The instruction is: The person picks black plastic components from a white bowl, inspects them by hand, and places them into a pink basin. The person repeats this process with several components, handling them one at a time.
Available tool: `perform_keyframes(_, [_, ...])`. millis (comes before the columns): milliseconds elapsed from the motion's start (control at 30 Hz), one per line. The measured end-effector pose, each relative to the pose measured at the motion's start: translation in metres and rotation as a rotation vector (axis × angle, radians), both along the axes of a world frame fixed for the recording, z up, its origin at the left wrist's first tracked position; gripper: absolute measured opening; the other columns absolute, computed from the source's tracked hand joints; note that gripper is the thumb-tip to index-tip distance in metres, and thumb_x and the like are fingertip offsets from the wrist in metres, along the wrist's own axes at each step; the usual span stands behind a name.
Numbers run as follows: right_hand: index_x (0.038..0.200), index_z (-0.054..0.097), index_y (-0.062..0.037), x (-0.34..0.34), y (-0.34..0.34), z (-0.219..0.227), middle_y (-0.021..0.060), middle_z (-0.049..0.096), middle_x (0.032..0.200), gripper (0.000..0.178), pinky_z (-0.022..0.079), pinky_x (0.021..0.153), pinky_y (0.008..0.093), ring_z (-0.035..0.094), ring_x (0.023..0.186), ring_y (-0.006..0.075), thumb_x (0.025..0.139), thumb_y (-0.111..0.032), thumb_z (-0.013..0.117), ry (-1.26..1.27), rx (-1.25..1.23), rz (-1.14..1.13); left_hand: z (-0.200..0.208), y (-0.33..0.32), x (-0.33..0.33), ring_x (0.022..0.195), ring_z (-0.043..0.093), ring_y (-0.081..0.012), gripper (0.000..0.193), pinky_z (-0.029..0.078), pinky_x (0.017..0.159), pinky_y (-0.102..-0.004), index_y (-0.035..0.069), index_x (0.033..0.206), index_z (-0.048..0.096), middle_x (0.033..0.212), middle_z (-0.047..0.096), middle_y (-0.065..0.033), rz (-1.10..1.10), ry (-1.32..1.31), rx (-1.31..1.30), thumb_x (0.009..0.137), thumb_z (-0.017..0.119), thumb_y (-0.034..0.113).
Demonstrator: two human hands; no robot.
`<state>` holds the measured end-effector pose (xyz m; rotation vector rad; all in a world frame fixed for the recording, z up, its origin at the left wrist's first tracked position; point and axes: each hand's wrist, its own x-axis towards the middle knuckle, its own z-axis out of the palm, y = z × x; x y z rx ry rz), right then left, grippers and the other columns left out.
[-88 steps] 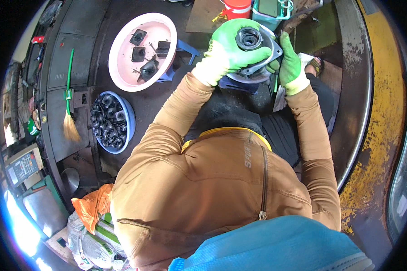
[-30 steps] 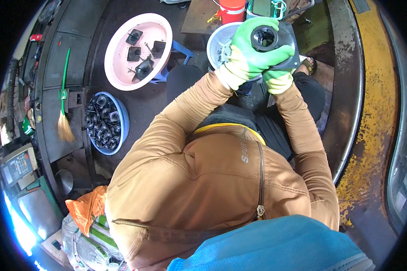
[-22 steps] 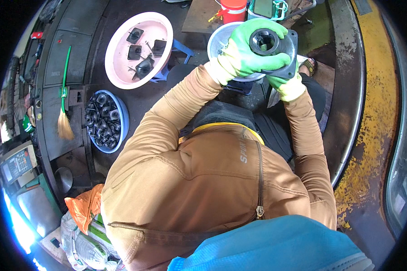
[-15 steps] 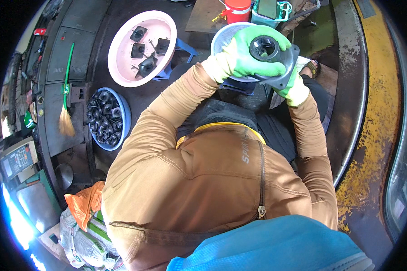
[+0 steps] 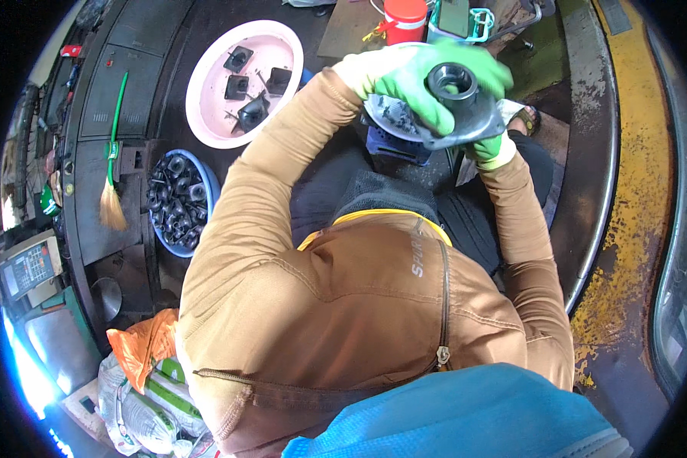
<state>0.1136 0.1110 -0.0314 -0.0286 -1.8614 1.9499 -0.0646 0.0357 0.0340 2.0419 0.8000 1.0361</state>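
Both my hands, in green gloves with pale cuffs, hold up a black moulded part (image 5: 473,114) with a square flange and a round hollow neck. My left hand (image 5: 412,84) is closed round it from the left, fingers beside the neck. From below and to the right, my right hand (image 5: 490,146) supports the flange; most of its fingers are hidden behind the part. Some green glove beyond the neck is smeared by motion. Under the part sits a pale basin (image 5: 389,114) with dark scraps, on a blue stool (image 5: 397,149).
To the left, a pink basin (image 5: 198,99) holds several black square-flanged parts. A blue basin (image 5: 215,183) nearer me is heaped with black parts. At the back are a red bucket (image 5: 404,21) and a teal basket (image 5: 481,27). A yellow, worn metal edge (image 5: 633,191) runs along my right.
The black part has moved slightly right and towards me, and its flange has tilted flatter. My left fingers have shifted around the neck. More of the pale basin and its scraps now shows.
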Motion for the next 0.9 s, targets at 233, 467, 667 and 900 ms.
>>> perform_keyframes(233, [0.125, 0.051, -0.0018, -0.019, 0.001, -0.013, 0.01, 0.061, 0.116, 0.038, 0.049, 0.09, 0.0317, 0.059, 0.106, 0.0202, 0.098, -0.027, 0.045, 0.103, 0.245, -0.539, -0.019, -0.015, 0.06, 0.121, 0.052, -0.0216, 0.066, 0.04, 0.103, -0.0356, 0.002, 0.12, 0.059, 0.131, 0.054, -0.014, 0.797, -0.464, -0.089, 0.063, 0.087, 0.02])
perform_keyframes(467, [0.129, 0.048, -0.0043, -0.006, -0.003, -0.011, 0.0092, 0.058, 0.121, 0.041, 0.047, 0.093, 0.0322, 0.057, 0.111, 0.0196, 0.093, -0.023, 0.053, 0.039, 0.312, -0.439, -0.033, -0.013, 0.057, 0.113, 0.058, -0.0204, 0.054, 0.046, 0.097, -0.0344, 0.004, 0.11, 0.062, 0.124, 0.061, -0.0134, 0.731, -0.362, 0.158, 0.062, 0.087, 0.009])
perform_keyframes(667, [0.131, 0.047, -0.0048, 0.009, -0.009, 0.009, 0.0091, 0.057, 0.123, 0.045, 0.047, 0.094, 0.0325, 0.056, 0.113, 0.0195, 0.09, -0.02, 0.059, -0.035, 0.382, -0.277, -0.016, -0.021, 0.054, 0.112, 0.059, -0.0206, 0.053, 0.046, 0.097, -0.0348, 0.003, 0.109, 0.062, 0.122, 0.062, -0.0132, 0.609, -0.332, 0.052, 0.062, 0.086, 0.009])
perform_keyframes(900, [0.132, 0.046, -0.0048, 0.018, -0.015, 0.015, 0.0089, 0.057, 0.125, 0.052, 0.046, 0.095, 0.0331, 0.055, 0.114, 0.0195, 0.087, -0.017, 0.067, -0.123, 0.24, -0.084, -0.018, -0.026, 0.043, 0.113, 0.057, -0.022, 0.048, 0.044, 0.1, -0.0379, 0.004, 0.105, 0.064, 0.12, 0.062, -0.0118, 0.38, -0.412, -0.127, 0.061, 0.084, 0.009])
